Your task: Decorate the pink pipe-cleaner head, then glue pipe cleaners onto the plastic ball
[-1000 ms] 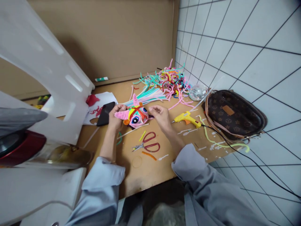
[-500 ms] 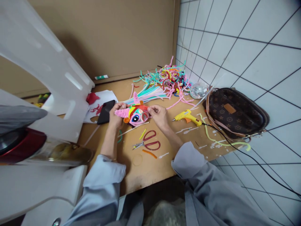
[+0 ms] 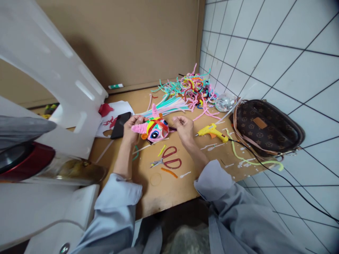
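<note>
A colourful pipe-cleaner animal head [image 3: 161, 132], with pink ears or horns, big blue-and-black eyes and a red-and-yellow brow, sits over the middle of the table. My left hand [image 3: 130, 129] is closed on its left side, at the base of a pink horn. Just right of the head and apart from it is my right hand [image 3: 185, 127]. Its thumb and fingertips are pinched together; anything between them is too small to make out. Nearer me lie red-handled scissors [image 3: 169, 158], with an orange pipe-cleaner piece [image 3: 169, 172] and a yellow piece [image 3: 161, 150] close by.
A yellow glue gun [image 3: 212, 132] lies to the right, its cord trailing past a brown handbag [image 3: 267, 127]. Tangled pipe cleaners [image 3: 192, 88] are heaped at the back beside a clear round container [image 3: 224, 102]. At left are a black phone [image 3: 120, 125] and a white panel [image 3: 69, 70].
My right hand has drawn away rightward from the animal head, which it was touching. The head has turned, and both eyes now show. My left hand keeps its hold.
</note>
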The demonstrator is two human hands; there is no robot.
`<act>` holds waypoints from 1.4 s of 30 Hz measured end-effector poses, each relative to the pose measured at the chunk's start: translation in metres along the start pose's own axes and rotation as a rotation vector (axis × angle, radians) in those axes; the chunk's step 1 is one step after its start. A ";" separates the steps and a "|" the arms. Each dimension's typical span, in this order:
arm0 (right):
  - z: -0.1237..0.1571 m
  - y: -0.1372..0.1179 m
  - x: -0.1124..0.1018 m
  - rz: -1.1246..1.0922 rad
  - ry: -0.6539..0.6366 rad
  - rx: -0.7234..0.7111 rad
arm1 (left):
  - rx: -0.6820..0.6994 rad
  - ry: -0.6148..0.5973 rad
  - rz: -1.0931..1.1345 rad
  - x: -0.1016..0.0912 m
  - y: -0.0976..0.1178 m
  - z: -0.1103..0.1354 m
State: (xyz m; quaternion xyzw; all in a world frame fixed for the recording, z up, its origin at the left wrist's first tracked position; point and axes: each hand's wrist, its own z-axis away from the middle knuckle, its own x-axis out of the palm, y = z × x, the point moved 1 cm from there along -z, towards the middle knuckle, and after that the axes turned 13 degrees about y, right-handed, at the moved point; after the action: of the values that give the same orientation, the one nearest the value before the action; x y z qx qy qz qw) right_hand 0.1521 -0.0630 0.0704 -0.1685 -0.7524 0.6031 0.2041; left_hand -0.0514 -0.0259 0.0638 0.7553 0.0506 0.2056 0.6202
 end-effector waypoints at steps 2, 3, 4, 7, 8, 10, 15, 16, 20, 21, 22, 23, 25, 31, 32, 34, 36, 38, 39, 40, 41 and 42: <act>0.004 -0.004 0.000 -0.015 -0.010 -0.022 | -0.003 -0.026 -0.027 -0.001 0.005 0.002; 0.006 -0.007 0.000 -0.016 -0.019 -0.043 | -0.005 -0.045 -0.048 -0.001 0.008 0.003; 0.009 -0.009 0.001 -0.014 -0.033 -0.070 | -0.003 -0.070 -0.071 0.000 0.012 0.004; 0.019 -0.016 0.006 0.011 -0.082 -0.189 | 0.034 -0.146 -0.126 0.003 0.023 0.009; 0.022 -0.018 0.008 0.035 -0.111 -0.230 | 0.052 -0.172 -0.137 0.005 0.026 0.011; 0.025 -0.021 0.012 0.115 -0.173 -0.307 | 0.057 -0.228 -0.152 0.008 0.029 0.014; 0.028 -0.025 0.018 0.377 -0.213 -0.467 | 0.057 -0.283 -0.156 0.014 0.030 0.018; 0.029 -0.025 0.018 0.417 -0.212 -0.481 | 0.060 -0.289 -0.157 0.015 0.029 0.018; 0.033 -0.027 0.018 0.508 -0.193 -0.488 | 0.075 -0.324 -0.170 0.015 0.027 0.018; 0.034 -0.027 0.019 0.509 -0.182 -0.484 | 0.078 -0.334 -0.175 0.015 0.026 0.018; 0.035 -0.027 0.018 0.502 -0.169 -0.477 | 0.079 -0.345 -0.182 0.016 0.026 0.018; 0.036 -0.026 0.018 0.488 -0.159 -0.470 | 0.078 -0.355 -0.188 0.016 0.026 0.018; 0.036 -0.026 0.018 0.453 -0.149 -0.456 | 0.077 -0.376 -0.196 0.016 0.026 0.018; 0.036 -0.023 0.016 0.403 -0.123 -0.429 | 0.076 -0.439 -0.205 0.019 0.030 0.019; 0.037 -0.023 0.016 0.398 -0.116 -0.430 | 0.075 -0.447 -0.206 0.019 0.030 0.019; 0.037 -0.021 0.016 0.383 -0.104 -0.431 | 0.075 -0.451 -0.211 0.019 0.030 0.019; 0.038 -0.020 0.015 0.365 -0.090 -0.426 | 0.080 -0.436 -0.219 0.019 0.030 0.018; 0.038 -0.018 0.015 0.353 -0.072 -0.420 | 0.084 -0.418 -0.219 0.018 0.028 0.018; 0.038 -0.017 0.015 0.350 -0.064 -0.419 | 0.083 -0.416 -0.216 0.018 0.028 0.018; 0.038 -0.017 0.015 0.348 -0.058 -0.420 | 0.084 -0.419 -0.214 0.017 0.028 0.018; 0.038 -0.016 0.014 0.346 -0.054 -0.423 | 0.087 -0.427 -0.215 0.017 0.027 0.018; 0.038 -0.016 0.014 0.344 -0.055 -0.428 | 0.097 -0.438 -0.217 0.017 0.027 0.019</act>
State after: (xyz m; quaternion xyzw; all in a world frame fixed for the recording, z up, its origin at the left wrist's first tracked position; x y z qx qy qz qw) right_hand 0.1203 -0.0910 0.0806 -0.3166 -0.8283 0.4606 0.0381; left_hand -0.0337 -0.0433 0.0917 0.8009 0.0057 -0.0336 0.5978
